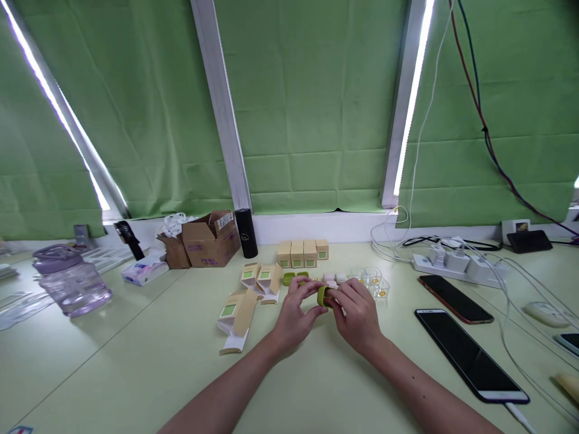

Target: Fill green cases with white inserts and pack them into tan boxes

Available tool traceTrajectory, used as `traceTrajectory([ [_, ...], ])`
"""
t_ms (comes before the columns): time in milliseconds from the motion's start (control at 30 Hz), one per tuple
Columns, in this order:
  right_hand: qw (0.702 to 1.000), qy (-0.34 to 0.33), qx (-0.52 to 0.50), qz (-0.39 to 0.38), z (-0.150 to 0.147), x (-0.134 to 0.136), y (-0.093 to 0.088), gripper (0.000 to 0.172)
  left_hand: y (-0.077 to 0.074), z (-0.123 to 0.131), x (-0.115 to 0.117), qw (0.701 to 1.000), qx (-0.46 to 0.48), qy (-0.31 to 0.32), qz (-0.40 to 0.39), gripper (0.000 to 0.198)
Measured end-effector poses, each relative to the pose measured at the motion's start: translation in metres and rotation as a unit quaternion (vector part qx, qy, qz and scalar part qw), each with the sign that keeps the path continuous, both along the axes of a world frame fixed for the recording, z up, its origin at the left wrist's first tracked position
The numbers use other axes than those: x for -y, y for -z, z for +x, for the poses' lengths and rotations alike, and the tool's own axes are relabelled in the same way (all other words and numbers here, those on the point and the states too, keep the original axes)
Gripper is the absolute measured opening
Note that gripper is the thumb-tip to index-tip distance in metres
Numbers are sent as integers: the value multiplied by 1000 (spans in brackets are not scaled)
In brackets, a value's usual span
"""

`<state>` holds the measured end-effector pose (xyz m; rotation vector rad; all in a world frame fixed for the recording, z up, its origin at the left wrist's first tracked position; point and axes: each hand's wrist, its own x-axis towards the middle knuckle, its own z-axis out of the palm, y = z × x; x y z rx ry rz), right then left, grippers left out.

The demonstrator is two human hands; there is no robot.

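Above the middle of the table, my left hand (296, 313) grips a small olive-green cup-like piece (322, 296) by its left side. My right hand (357, 313) closes on the same piece from the right, its fingertips at the opening. Whether anything sits inside it is hidden by the fingers. Just behind lie more green pieces (290, 278) and several small white-pink pieces (330, 278). Clear cups (373, 276) with yellow bits stand behind my right hand. Left of my hands are opened small cardboard boxes (236, 313), flaps out. Closed small boxes (297, 254) stand in a row farther back.
At the right lie two phones (468, 355), a power strip (465, 267) with cables and a mouse (546, 314). A brown carton (210, 241), a black cylinder (246, 234), a tissue pack (145, 270) and a purple-tinted jug (71, 281) stand at the left.
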<state>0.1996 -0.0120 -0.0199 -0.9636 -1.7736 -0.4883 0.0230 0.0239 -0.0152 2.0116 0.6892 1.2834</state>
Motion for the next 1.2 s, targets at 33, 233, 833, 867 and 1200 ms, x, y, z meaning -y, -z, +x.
traceTrajectory([
  [33, 1000, -1, -1, -1, 0, 0, 0, 14, 0, 0, 0, 1000, -4, -2, 3, 45],
  [233, 1000, -14, 20, -11, 6, -3, 2, 18, 0, -3, -5, 998, -36, -38, 36, 45],
  [833, 989, -68, -53, -118, 3, -5, 19, 54, -3, -4, -4, 995, -24, -82, 43, 45],
  [867, 987, -74, -72, -125, 3, -5, 19, 53, -4, -5, -4, 996, -21, -83, 37, 40],
  [1200, 969, -120, -162, -145, 2, -8, 22, 46, 0, 1, -12, 989, -45, -129, -54, 16],
])
